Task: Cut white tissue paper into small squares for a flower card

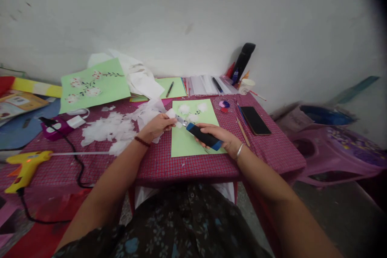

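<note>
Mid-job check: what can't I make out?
Blue-and-black-handled tool: head view, tip too blurred at the small white piece in the left hand.
Light-green rectangular paper sheet: head view, right side partly covered by the right hand.
Yellow plastic glue gun: head view, black cord's course hidden behind the left forearm.

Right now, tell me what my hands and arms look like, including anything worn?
Both hands are ungloved. The left hand has a dark reddish beaded bracelet at its wrist; the right hand has a silver-coloured bangle. Both forearms are bare; a dark sleeve shows on the left arm.
</note>
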Demonstrator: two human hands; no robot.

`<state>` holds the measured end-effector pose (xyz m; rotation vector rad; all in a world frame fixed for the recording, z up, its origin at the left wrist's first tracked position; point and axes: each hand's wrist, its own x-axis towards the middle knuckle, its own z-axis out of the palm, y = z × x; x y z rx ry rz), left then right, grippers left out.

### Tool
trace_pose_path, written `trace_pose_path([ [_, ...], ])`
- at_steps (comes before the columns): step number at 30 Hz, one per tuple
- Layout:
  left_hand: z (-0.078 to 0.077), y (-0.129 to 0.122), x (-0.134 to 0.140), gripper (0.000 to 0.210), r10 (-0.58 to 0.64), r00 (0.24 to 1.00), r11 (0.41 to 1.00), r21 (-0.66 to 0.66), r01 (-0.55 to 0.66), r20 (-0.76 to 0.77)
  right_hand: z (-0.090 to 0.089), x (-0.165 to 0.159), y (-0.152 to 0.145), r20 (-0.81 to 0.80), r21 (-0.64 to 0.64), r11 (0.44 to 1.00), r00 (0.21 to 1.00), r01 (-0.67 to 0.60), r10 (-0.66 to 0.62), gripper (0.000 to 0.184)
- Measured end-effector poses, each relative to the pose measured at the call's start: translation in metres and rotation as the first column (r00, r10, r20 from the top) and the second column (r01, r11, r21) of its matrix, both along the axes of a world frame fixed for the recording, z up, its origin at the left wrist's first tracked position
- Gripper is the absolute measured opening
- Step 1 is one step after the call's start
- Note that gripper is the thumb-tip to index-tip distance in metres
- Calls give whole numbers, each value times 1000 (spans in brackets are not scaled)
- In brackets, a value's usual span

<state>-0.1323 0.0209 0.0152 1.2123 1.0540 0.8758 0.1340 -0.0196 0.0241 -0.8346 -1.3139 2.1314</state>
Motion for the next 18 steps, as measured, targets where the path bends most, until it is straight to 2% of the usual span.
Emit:
trace_pose_path([
  [10, 4, -3, 3, 33, 39, 997, 999, -14, -38, 71, 0, 1, 1, -27, -29, 999, 1000, -13, 12, 33],
  [18, 1, -3, -1, 11, -52, 998, 998, 22, 52, -19, -1, 1, 1, -44, -26, 999, 999, -25, 24, 29],
])
